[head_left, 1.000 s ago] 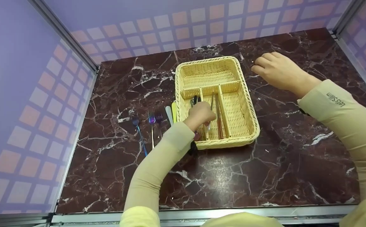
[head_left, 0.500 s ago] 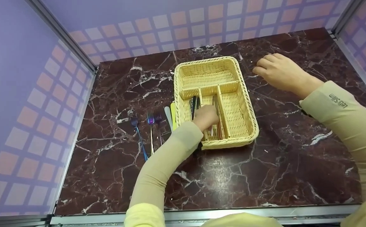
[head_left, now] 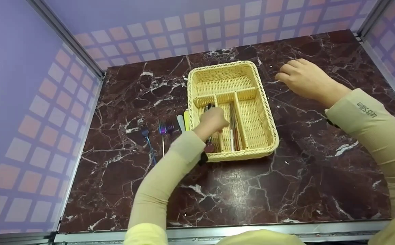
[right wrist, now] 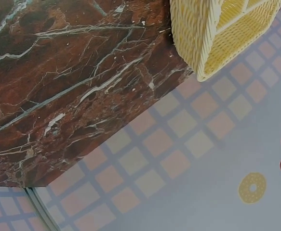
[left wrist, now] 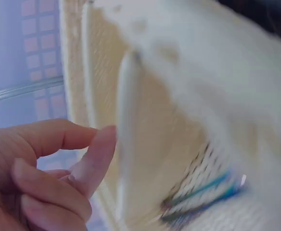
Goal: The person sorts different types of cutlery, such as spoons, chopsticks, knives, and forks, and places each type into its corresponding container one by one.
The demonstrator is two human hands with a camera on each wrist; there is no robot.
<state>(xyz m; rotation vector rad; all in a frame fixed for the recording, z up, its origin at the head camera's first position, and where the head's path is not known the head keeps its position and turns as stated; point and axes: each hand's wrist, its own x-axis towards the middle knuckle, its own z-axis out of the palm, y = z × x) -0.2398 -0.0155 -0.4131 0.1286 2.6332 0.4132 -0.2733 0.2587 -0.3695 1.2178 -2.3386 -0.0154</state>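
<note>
My left hand (head_left: pixel 213 118) hovers over the divider between the left and middle compartments of a cream wicker basket (head_left: pixel 240 156). In the left wrist view its fingers (left wrist: pixel 53 185) curl loosely, thumb and index tips close together beside a divider (left wrist: pixel 127 130), nothing visible between them. Chopsticks (head_left: pixel 233 134) with silver and reddish shafts lie in the middle compartment. Dark-handled cutlery (head_left: pixel 209 147) sits in the left compartment, partly covered by the hand. My right hand (head_left: pixel 301 79) hangs to the right of the basket, fingers loosely bent, holding nothing.
Left of the basket on the dark marble table (head_left: pixel 115 190) lie a blue fork (head_left: pixel 148 137), a purple fork (head_left: pixel 162 130) and another dark fork (head_left: pixel 170 126). A grey handle (head_left: pixel 181 123) and a yellow handle (head_left: pixel 186 119) rest against the basket's left side. Purple panels (head_left: pixel 217 20) enclose the table.
My left hand reached right into the middle compartment, then drew back left, uncovering the chopsticks. The right hand has barely moved.
</note>
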